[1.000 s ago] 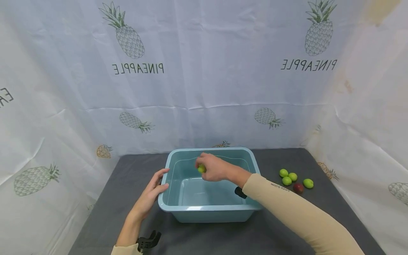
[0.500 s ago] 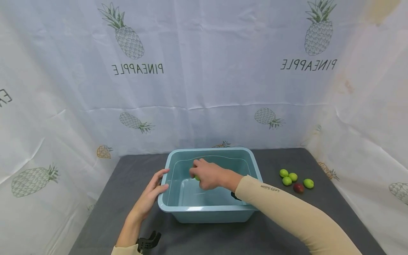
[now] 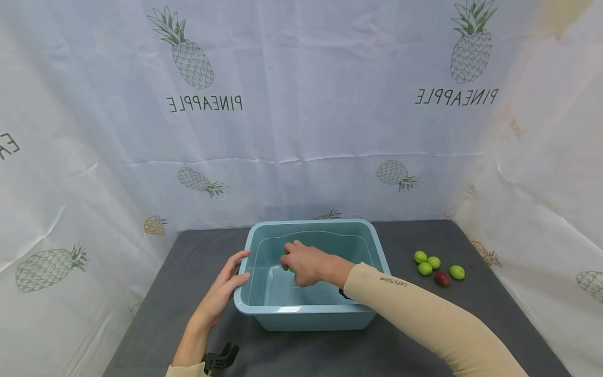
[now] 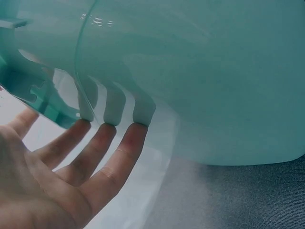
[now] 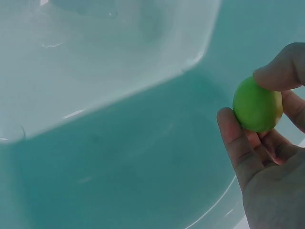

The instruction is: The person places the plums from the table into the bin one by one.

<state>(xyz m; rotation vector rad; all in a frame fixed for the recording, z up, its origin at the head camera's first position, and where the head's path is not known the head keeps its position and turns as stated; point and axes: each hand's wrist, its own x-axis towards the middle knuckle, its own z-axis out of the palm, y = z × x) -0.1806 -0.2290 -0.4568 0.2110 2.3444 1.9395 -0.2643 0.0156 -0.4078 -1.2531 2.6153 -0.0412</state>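
Right wrist view: the right hand (image 5: 276, 176) is pinching a lime (image 5: 256, 105) between thumb and fingers, frame right, inside the tub (image 5: 105, 157). The left hand (image 4: 57, 191), fingers extended, is touching the tub's outside.

The tub (image 3: 313, 320) my left fingers (image 4: 129, 148) touch looks like glossy plastic (the green fruit (image 5: 255, 105) looks smooth too); the table (image 3: 188, 267) looks matt.

Seen on the head view's clock face, pale cloth (image 3: 301, 104) fills 12 o'clock. Outlined pineapples (image 3: 192, 64) at 10:30 and 2 o'clock top mirrored "PINEAPPLE" lettering (image 3: 204, 103). Toward 4 o'clock, the dark grey tabletop (image 3: 292, 353) bears a dark red fruit (image 3: 442, 279), three clustered green fruits (image 3: 425, 268) at its 10:30, another green fruit (image 3: 457, 272) at its 2.
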